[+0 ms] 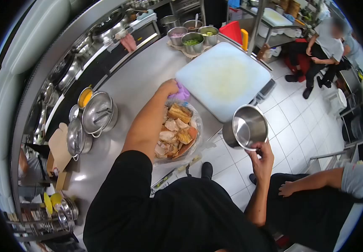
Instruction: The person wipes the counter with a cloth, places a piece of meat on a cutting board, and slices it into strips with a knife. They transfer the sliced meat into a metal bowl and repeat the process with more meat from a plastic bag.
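Metal pot (246, 126) gripped near rim, extending forward of right hand (262, 158).

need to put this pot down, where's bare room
Bare: the board, beside tubs and meat; the counter between handled pots and your left arm. Crowded: around the tubs, and where your left hand, purple cloth and meat meet.

left arm (142, 125) is stretched pretty far forward, left hand (170, 86) curled. right forearm (260, 197) reaches out too, right hand (262, 156) in a thumb-and-fingers grip.
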Available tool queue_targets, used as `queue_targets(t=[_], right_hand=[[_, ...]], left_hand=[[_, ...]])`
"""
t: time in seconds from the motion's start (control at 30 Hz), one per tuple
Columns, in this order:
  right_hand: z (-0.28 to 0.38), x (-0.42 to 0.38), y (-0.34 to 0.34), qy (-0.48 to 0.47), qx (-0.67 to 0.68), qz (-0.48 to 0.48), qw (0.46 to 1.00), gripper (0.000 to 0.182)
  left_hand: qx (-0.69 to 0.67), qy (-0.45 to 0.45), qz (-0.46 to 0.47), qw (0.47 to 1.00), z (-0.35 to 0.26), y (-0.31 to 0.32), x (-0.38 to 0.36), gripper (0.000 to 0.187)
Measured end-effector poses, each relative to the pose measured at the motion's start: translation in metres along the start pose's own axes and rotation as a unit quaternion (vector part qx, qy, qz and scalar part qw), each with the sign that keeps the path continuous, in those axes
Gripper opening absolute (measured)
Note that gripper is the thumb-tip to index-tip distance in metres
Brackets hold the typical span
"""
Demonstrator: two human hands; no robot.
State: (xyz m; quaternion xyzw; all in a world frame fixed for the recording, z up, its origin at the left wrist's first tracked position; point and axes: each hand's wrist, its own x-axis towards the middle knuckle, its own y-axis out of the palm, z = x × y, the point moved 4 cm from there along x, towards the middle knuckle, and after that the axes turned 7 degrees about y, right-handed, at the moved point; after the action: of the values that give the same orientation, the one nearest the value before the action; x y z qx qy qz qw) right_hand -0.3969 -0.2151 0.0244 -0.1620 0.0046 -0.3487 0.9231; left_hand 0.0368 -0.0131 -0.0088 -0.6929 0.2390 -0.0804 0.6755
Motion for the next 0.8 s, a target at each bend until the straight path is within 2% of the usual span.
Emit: queue_targets(t=[0.07, 0.1, 0.13, 0.2, 0.27, 0.33, 0.4, 0.47, 0.5, 0.53, 0.57, 0.6, 0.63, 0.67, 0.7, 0.73, 0.8], right_hand=[[0.008, 0.005, 0.020, 0.041, 0.023, 0.020, 0.999, 0.016], [0.003, 0.085, 0.012, -0.013, 0.004, 0.018, 1.000, 0.017], [0.006, 0.099, 0.029, -0.021, 0.011, 0.028, 0.999, 0.019], [0.014, 0.125, 0.065, -0.045, 0.001, 0.050, 0.998, 0.021], [0.026, 0.156, 0.103, -0.072, 0.003, 0.087, 0.994, 0.020], [0.039, 0.174, 0.138, -0.081, 0.025, 0.132, 0.988, 0.019], [0.052, 0.184, 0.161, -0.093, 0.027, 0.161, 0.982, 0.018], [0.050, 0.187, 0.176, -0.107, 0.093, 0.167, 0.976, 0.021], [0.046, 0.187, 0.179, -0.112, 0.124, 0.165, 0.972, 0.022], [0.040, 0.187, 0.176, -0.099, 0.148, 0.171, 0.969, 0.020], [0.034, 0.182, 0.169, -0.088, 0.138, 0.166, 0.972, 0.019], [0.029, 0.175, 0.158, -0.079, 0.129, 0.160, 0.976, 0.019], [0.027, 0.170, 0.148, -0.073, 0.122, 0.153, 0.978, 0.018], [0.025, 0.160, 0.134, -0.051, 0.099, 0.141, 0.984, 0.018], [0.026, 0.149, 0.121, -0.048, 0.087, 0.132, 0.986, 0.017], [0.025, 0.139, 0.109, -0.046, 0.075, 0.123, 0.988, 0.017], [0.013, 0.118, 0.089, -0.033, 0.061, 0.116, 0.991, 0.016]], left_hand=[[-0.228, -0.050, -0.049, 0.971, 0.066, 0.018, -0.021, 0.036], [-0.259, -0.059, -0.160, 0.951, 0.050, -0.003, 0.025, 0.034], [-0.249, -0.084, -0.236, 0.935, 0.078, -0.019, 0.001, 0.033], [-0.201, -0.033, -0.310, 0.929, 0.123, -0.050, -0.067, 0.034], [-0.077, 0.067, -0.319, 0.942, 0.133, -0.075, -0.149, 0.035], [-0.014, 0.002, -0.290, 0.957, 0.155, -0.060, -0.223, 0.035], [0.065, -0.075, -0.269, 0.958, 0.191, -0.008, -0.295, 0.043], [0.122, -0.111, -0.228, 0.959, 0.176, 0.025, -0.361, 0.053], [-0.063, -0.135, -0.202, 0.968, 0.167, 0.042, -0.379, 0.061], [-0.249, -0.156, -0.166, 0.941, 0.148, 0.061, -0.389, 0.071], [-0.480, -0.191, -0.116, 0.848, 0.118, 0.073, -0.396, 0.078], [-0.680, -0.215, -0.061, 0.698, 0.083, 0.082, -0.398, 0.086], [-0.741, -0.202, -0.003, 0.640, 0.058, 0.092, -0.390, 0.097], [-0.772, -0.194, 0.004, 0.605, 0.033, 0.097, -0.379, 0.096], [-0.813, -0.208, -0.016, 0.543, 0.018, 0.112, -0.364, 0.096], [-0.844, -0.175, -0.055, 0.504, 0.012, 0.124, -0.344, 0.070], [-0.859, -0.169, -0.073, 0.478, 0.033, 0.144, -0.317, 0.057]])
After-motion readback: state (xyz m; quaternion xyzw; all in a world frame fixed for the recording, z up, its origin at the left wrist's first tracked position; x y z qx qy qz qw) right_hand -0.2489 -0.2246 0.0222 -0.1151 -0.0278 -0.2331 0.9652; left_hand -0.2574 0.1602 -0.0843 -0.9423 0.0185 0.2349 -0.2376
